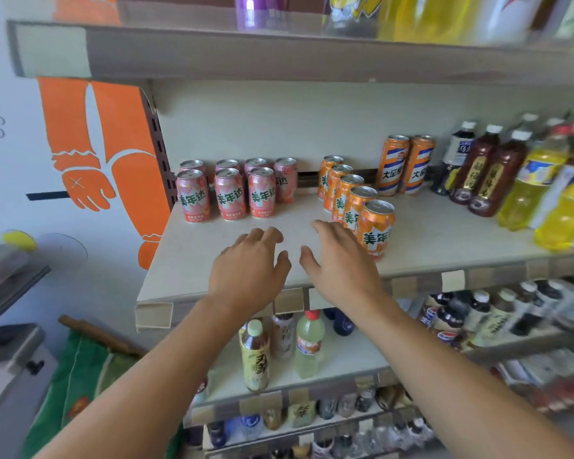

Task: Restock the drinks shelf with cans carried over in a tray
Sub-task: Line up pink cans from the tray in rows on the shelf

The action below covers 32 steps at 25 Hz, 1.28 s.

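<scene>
Both my hands hover over the front of the drinks shelf [232, 286], holding nothing. My left hand [249, 270] has relaxed, slightly bent fingers. My right hand [340, 263] is relaxed too, its fingers close beside the nearest orange can [376, 230]. That can fronts a diagonal row of several orange cans [342, 190]. Several pink cans [229, 193] stand in two rows at the shelf's back left. No tray is in view.
Two taller orange cans [406, 165] stand at the back, with dark bottles [491, 173] and yellow bottles [544, 190] to the right. Shelves above and below hold more bottles [309, 342]. A wall with an orange drawing [90, 144] is on the left.
</scene>
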Each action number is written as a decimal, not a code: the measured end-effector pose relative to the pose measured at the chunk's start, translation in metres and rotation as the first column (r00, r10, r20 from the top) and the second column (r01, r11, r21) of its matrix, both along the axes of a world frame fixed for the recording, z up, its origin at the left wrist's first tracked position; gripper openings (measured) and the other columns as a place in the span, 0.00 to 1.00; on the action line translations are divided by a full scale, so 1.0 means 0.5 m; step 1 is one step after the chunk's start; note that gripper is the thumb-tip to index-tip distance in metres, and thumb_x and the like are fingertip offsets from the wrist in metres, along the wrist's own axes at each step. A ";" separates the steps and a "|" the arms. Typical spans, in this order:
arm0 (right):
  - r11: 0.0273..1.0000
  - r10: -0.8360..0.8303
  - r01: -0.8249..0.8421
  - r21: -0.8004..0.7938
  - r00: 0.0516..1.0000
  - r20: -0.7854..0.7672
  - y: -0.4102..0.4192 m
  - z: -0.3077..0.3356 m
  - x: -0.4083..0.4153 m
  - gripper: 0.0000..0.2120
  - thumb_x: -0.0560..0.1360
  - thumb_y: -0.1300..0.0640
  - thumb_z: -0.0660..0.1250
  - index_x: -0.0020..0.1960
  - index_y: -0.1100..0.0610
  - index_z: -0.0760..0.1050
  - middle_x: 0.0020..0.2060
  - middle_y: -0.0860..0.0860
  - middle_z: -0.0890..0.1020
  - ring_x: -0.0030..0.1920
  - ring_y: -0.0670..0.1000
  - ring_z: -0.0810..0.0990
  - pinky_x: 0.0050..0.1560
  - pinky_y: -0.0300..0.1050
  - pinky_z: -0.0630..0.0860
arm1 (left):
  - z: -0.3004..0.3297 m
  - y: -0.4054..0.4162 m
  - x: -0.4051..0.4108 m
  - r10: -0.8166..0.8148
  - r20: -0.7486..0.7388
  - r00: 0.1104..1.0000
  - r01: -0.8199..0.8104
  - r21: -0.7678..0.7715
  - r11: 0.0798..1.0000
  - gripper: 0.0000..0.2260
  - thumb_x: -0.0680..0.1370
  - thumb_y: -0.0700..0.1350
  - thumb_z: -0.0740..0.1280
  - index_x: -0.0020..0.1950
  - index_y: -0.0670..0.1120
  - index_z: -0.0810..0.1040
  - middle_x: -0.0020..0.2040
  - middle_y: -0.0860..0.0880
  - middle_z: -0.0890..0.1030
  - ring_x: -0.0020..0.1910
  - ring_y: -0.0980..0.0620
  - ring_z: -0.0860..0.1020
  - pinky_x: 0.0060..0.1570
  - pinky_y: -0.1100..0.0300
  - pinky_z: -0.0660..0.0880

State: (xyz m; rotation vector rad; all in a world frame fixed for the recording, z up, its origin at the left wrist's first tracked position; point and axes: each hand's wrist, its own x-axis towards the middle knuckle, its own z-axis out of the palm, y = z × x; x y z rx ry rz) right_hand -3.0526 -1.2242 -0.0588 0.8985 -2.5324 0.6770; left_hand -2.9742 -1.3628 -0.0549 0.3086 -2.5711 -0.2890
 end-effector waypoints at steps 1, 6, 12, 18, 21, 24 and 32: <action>0.999 -0.029 0.029 0.014 1.000 -0.003 0.024 -0.002 0.012 0.22 0.79 0.48 0.61 0.70 0.56 0.67 0.63 0.53 0.76 0.64 0.54 0.73 0.52 0.52 0.75 | -0.006 0.022 0.007 -0.029 0.010 1.000 0.029 -0.016 0.999 0.16 0.80 0.53 0.58 0.66 0.51 0.71 0.60 0.51 0.77 0.58 0.49 0.75 0.48 0.53 0.73; 0.985 -0.154 0.158 0.075 0.986 -0.059 0.167 -0.020 0.058 0.19 0.79 0.48 0.61 0.66 0.55 0.69 0.58 0.52 0.77 0.59 0.55 0.75 0.46 0.50 0.76 | -0.020 0.131 0.015 -0.176 0.037 0.984 0.178 -0.038 0.983 0.15 0.80 0.53 0.58 0.65 0.51 0.71 0.59 0.50 0.77 0.58 0.48 0.75 0.48 0.52 0.75; 0.928 -0.313 0.325 0.181 0.945 -0.089 0.333 -0.029 0.077 0.22 0.80 0.45 0.59 0.68 0.58 0.70 0.59 0.55 0.79 0.60 0.56 0.76 0.52 0.52 0.76 | -0.022 0.267 -0.005 -0.322 0.061 0.945 0.326 -0.051 0.944 0.14 0.80 0.51 0.58 0.63 0.48 0.72 0.58 0.46 0.77 0.56 0.43 0.76 0.46 0.51 0.73; 0.855 -0.448 0.466 0.227 0.885 -0.129 0.489 -0.032 0.089 0.21 0.80 0.46 0.59 0.66 0.58 0.72 0.58 0.54 0.79 0.59 0.55 0.76 0.48 0.49 0.76 | -0.034 0.419 -0.061 -0.492 0.067 0.868 0.495 -0.034 0.868 0.14 0.81 0.51 0.57 0.63 0.47 0.71 0.58 0.46 0.76 0.56 0.42 0.75 0.42 0.51 0.72; 0.819 -0.523 0.531 0.220 0.847 -0.098 0.596 -0.038 0.092 0.21 0.81 0.46 0.58 0.68 0.58 0.70 0.59 0.55 0.78 0.60 0.55 0.75 0.47 0.48 0.75 | -0.046 0.520 -0.097 -0.562 0.097 0.822 0.568 -0.050 0.822 0.15 0.81 0.51 0.56 0.64 0.47 0.71 0.59 0.45 0.76 0.56 0.42 0.76 0.40 0.52 0.71; 0.754 -0.627 0.623 0.207 0.777 -0.055 0.734 -0.062 0.091 0.20 0.81 0.46 0.58 0.67 0.56 0.70 0.58 0.54 0.78 0.58 0.56 0.76 0.47 0.48 0.74 | -0.062 0.651 -0.138 -0.663 0.120 0.739 0.671 -0.045 0.740 0.14 0.81 0.51 0.56 0.62 0.45 0.71 0.57 0.44 0.76 0.54 0.41 0.76 0.41 0.50 0.74; 0.592 -0.805 0.778 0.210 0.579 0.127 1.053 -0.134 0.056 0.19 0.80 0.44 0.58 0.67 0.53 0.71 0.59 0.53 0.78 0.58 0.56 0.78 0.53 0.52 0.77 | -0.112 0.974 -0.244 -0.794 0.130 0.594 0.799 0.022 0.601 0.14 0.81 0.52 0.56 0.62 0.47 0.71 0.57 0.47 0.77 0.55 0.43 0.76 0.43 0.50 0.76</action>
